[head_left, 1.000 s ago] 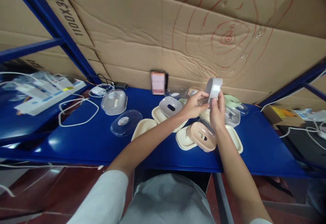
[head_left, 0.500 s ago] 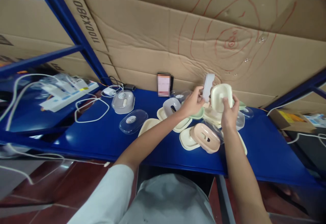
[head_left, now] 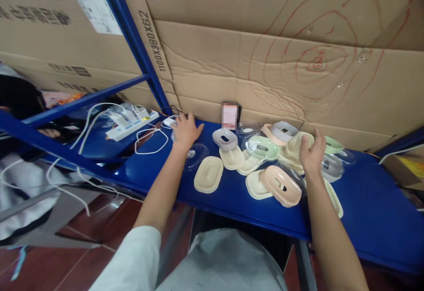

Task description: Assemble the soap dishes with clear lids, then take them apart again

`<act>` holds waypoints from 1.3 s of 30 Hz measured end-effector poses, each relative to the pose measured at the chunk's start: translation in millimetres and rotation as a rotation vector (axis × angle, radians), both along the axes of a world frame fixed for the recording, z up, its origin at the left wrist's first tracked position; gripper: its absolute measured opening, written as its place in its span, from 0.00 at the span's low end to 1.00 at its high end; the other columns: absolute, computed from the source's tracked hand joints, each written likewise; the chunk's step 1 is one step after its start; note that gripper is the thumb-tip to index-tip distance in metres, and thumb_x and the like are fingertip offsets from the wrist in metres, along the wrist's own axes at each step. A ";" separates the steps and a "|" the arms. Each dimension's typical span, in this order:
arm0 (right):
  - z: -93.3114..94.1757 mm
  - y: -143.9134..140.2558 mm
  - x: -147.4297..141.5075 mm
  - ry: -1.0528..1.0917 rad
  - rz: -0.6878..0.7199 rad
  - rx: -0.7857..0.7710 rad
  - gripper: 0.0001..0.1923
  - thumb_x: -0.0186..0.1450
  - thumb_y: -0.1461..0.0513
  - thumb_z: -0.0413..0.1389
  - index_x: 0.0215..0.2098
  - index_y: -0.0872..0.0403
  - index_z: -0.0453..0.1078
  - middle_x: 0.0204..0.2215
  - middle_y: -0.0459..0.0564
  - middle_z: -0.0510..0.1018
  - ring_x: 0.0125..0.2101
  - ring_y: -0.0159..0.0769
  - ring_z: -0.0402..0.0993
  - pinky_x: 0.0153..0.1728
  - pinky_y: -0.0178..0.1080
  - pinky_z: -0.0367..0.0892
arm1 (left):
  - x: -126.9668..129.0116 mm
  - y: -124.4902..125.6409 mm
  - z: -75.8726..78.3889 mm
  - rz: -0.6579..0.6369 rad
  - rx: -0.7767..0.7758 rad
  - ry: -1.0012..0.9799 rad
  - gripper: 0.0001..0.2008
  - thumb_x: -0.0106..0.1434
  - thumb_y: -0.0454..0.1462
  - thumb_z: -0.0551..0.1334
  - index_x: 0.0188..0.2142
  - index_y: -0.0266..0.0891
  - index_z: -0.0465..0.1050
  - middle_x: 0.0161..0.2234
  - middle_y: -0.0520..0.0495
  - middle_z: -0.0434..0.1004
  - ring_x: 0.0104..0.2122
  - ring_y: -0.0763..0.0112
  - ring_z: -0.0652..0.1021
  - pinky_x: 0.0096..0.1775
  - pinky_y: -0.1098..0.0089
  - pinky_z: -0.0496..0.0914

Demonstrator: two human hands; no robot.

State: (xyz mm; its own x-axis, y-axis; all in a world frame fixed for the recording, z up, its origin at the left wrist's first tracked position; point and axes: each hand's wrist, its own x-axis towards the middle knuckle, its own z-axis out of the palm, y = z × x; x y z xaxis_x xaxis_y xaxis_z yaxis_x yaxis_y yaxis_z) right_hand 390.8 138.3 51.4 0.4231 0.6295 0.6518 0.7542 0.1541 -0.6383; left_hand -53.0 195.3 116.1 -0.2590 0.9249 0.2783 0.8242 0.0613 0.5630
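Note:
My left hand [head_left: 186,131] is stretched over the left end of the pile, fingers spread. Beneath it is a clear-lidded container, mostly hidden by the hand; contact is unclear. A clear oval lid [head_left: 196,156] lies just below my left wrist. My right hand [head_left: 312,152] has its fingers extended beside a cream oval piece [head_left: 302,144] on the pile, thumb near its edge. Between the hands lie a lavender oval ring [head_left: 284,131], a green oval shell [head_left: 267,148], a peach oval shell [head_left: 281,187] and a flat cream piece [head_left: 208,175].
A phone-like screen [head_left: 230,115] leans against the cardboard wall [head_left: 205,61]. White cables and a power strip [head_left: 132,125] lie on the left. A blue frame post [head_left: 139,48] rises there, with another person's dark sleeve [head_left: 20,92] beyond. A cardboard box [head_left: 402,169] stands at right.
My left hand has let go of the lavender ring and moved left to the clear-lidded container. My right hand has lowered the cream piece onto the pile. The view has turned left.

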 end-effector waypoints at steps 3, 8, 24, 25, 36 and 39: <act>4.3 -4.2 -10.4 -0.043 0.033 -0.010 0.41 0.73 0.37 0.49 0.69 0.58 0.67 0.69 0.70 0.67 0.73 0.57 0.57 0.73 0.65 0.52 | -34.1 5.3 -17.7 0.129 -0.113 -0.041 0.38 0.57 0.44 0.73 0.65 0.35 0.67 0.71 0.17 0.59 0.70 0.16 0.59 0.60 0.21 0.58; 21.8 -20.3 -36.5 -0.129 0.111 0.005 0.34 0.74 0.39 0.51 0.66 0.52 0.71 0.70 0.65 0.67 0.73 0.57 0.59 0.72 0.67 0.52 | -46.7 15.1 -26.1 0.047 -0.054 -0.203 0.34 0.60 0.46 0.71 0.64 0.40 0.67 0.66 0.28 0.68 0.66 0.34 0.70 0.63 0.38 0.66; 93.1 4.9 -148.6 0.413 0.915 -0.378 0.44 0.61 0.41 0.71 0.70 0.45 0.67 0.70 0.56 0.72 0.59 0.49 0.79 0.58 0.53 0.78 | 126.8 -22.8 -26.0 -0.813 0.400 -0.975 0.36 0.68 0.60 0.67 0.68 0.54 0.57 0.73 0.40 0.62 0.73 0.52 0.65 0.71 0.51 0.61; 92.8 8.4 -141.9 0.439 0.951 -0.416 0.42 0.61 0.42 0.71 0.69 0.45 0.68 0.69 0.55 0.73 0.58 0.48 0.79 0.58 0.53 0.79 | 126.7 -22.6 -30.4 -0.794 0.380 -0.993 0.37 0.68 0.61 0.67 0.68 0.54 0.57 0.73 0.40 0.62 0.73 0.53 0.65 0.70 0.51 0.62; 74.9 22.1 -135.6 0.367 0.892 -0.420 0.33 0.65 0.44 0.68 0.64 0.47 0.74 0.58 0.55 0.81 0.52 0.46 0.81 0.49 0.50 0.82 | 128.3 -27.2 -51.0 -0.737 0.248 -1.079 0.37 0.67 0.64 0.65 0.68 0.58 0.56 0.72 0.44 0.62 0.71 0.57 0.68 0.68 0.55 0.66; 71.8 26.0 -137.5 0.360 0.852 -0.414 0.30 0.66 0.44 0.66 0.60 0.50 0.76 0.55 0.55 0.83 0.50 0.46 0.81 0.50 0.52 0.81 | 128.7 -29.3 -50.2 -0.741 0.243 -1.098 0.35 0.69 0.63 0.64 0.67 0.57 0.56 0.72 0.44 0.63 0.70 0.57 0.69 0.68 0.54 0.66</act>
